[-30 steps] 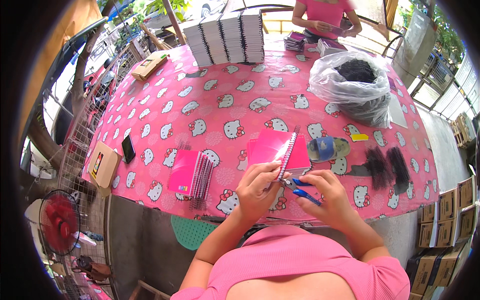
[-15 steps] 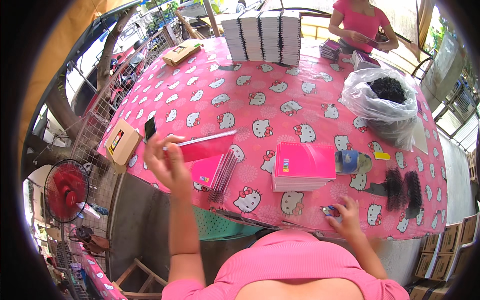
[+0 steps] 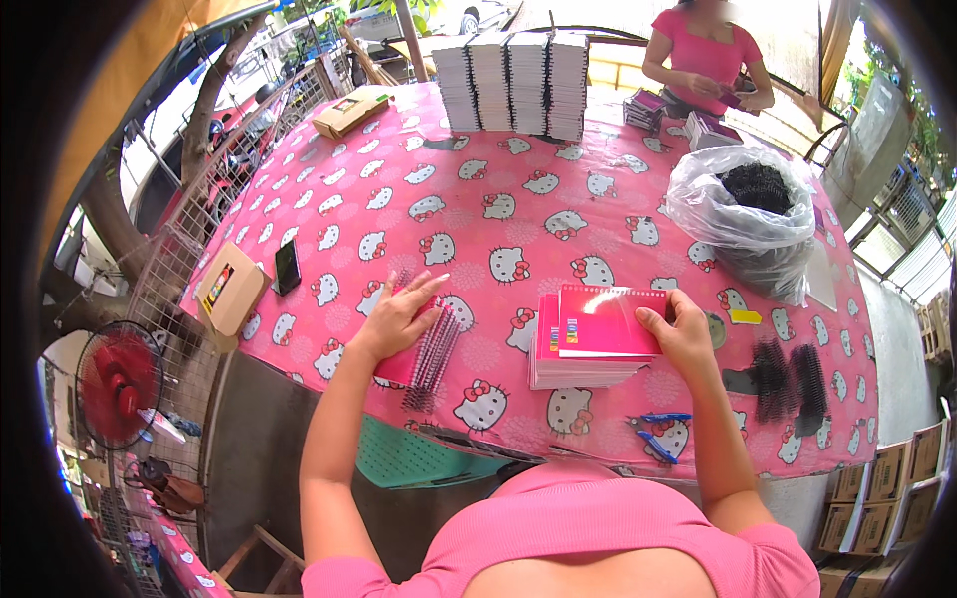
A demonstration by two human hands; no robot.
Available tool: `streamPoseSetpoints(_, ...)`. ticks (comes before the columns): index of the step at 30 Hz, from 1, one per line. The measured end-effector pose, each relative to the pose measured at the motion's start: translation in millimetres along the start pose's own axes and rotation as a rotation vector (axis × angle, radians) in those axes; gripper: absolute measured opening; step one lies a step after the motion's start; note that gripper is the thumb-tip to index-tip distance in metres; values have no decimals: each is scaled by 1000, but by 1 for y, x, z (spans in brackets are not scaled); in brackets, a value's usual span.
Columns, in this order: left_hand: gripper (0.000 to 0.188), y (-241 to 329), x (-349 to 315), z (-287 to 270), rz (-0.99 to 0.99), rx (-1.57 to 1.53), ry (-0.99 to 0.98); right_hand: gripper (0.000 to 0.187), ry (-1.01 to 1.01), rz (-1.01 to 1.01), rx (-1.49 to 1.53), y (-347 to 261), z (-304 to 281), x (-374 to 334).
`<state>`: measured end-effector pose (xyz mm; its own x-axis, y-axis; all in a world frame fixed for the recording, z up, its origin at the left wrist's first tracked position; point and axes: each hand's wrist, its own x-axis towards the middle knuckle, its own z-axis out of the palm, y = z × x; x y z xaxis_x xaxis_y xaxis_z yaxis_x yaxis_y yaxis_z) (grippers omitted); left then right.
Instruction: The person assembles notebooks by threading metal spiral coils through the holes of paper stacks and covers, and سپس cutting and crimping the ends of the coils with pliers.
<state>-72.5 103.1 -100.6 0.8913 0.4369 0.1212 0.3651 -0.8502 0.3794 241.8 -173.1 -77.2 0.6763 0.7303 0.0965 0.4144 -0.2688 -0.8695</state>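
Note:
My left hand lies with fingers spread on a pile of pink spiral-bound notebooks. Their black coils face right. In front of me is a stack of pink booklets without coils. My right hand grips the right edge of the top pink booklet, thumb on its cover and fingers hidden beneath. This booklet sits slightly askew over the stack, its punched holes along the far edge. Between the stack and my body, blue-handled pliers rest on the pink tablecloth, jaws toward the left.
Black spiral coils lie at the right. Behind them are a yellow piece and a clear bag of coils. A phone and cardboard box lie left. Tall book stacks stand far back, near another person.
My left hand has come down onto the spiral-bound pile; the notebook it held is no longer raised. My right hand has let go of the pliers and taken hold of the top booklet.

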Motion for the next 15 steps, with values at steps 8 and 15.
streamPoseSetpoints(8, 72, 168, 37, 11, -64, -1205, 567, 28, 57, -463, 360, -3, 20, -12)
streamPoseSetpoints(15, 65, 237, 60, 35, -4, -60, 704, 37, -17, -349, 224, -8, 32, -15)
